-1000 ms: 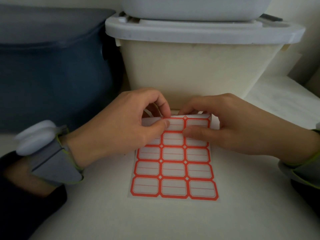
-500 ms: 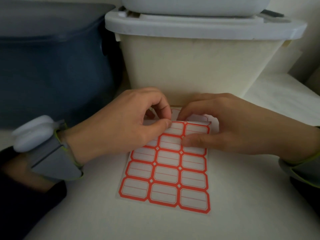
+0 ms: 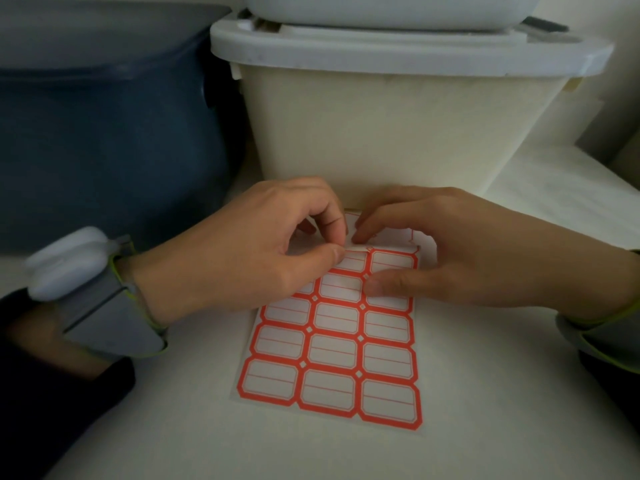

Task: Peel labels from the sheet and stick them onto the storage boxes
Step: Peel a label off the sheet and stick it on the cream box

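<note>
A label sheet (image 3: 332, 355) with red-bordered white labels lies on the white table (image 3: 346, 452), its far edge bent up. My left hand (image 3: 249, 261) pinches the sheet's top edge between thumb and forefinger. My right hand (image 3: 460, 251) curls over the top right of the sheet: its thumb presses flat on a label and its forefinger tip works at a lifted label (image 3: 360, 233) at the top edge. Right behind the sheet stands a cream storage box (image 3: 398, 126) with a pale grey lid. A dark blue storage box (image 3: 104, 133) stands to its left.
Another pale grey container (image 3: 388, 8) sits on the cream box's lid. Both wrists wear grey bands; the left one carries a white device (image 3: 69, 261). A white surface (image 3: 568, 188) stretches to the right of the cream box.
The sheet has swung so its near end points further right. The top row has lifted away from the sheet, and both hands' fingertips have closed in on it.
</note>
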Demonstrator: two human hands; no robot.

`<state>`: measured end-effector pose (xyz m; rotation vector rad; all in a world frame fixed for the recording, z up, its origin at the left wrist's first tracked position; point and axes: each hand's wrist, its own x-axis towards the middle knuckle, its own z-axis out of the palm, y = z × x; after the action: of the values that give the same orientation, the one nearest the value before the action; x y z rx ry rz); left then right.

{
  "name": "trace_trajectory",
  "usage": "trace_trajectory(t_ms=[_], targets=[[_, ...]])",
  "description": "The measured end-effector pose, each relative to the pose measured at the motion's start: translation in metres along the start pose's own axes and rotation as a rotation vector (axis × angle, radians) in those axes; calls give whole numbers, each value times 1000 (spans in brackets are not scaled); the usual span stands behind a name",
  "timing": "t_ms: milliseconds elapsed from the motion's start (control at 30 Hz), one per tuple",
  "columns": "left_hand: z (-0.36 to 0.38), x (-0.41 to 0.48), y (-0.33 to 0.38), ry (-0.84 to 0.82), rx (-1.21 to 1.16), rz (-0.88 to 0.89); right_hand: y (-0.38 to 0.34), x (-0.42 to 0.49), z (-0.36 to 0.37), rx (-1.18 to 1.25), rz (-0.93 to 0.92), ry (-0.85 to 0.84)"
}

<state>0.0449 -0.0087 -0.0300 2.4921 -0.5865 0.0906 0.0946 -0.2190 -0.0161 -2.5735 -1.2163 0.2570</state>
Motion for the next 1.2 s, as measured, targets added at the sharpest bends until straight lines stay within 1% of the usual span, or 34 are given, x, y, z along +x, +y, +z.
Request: trace_trajectory(t_ms=[667,1000,1200], targets=[[-3,-3,3,-42,-18,112,2,0,2,-16,2,7],[-3,-5,3,-46,-23,117,1,0,2,-8,8,1],[-5,-5,4,-25,-78,130,2,0,3,-32,6,-3]])
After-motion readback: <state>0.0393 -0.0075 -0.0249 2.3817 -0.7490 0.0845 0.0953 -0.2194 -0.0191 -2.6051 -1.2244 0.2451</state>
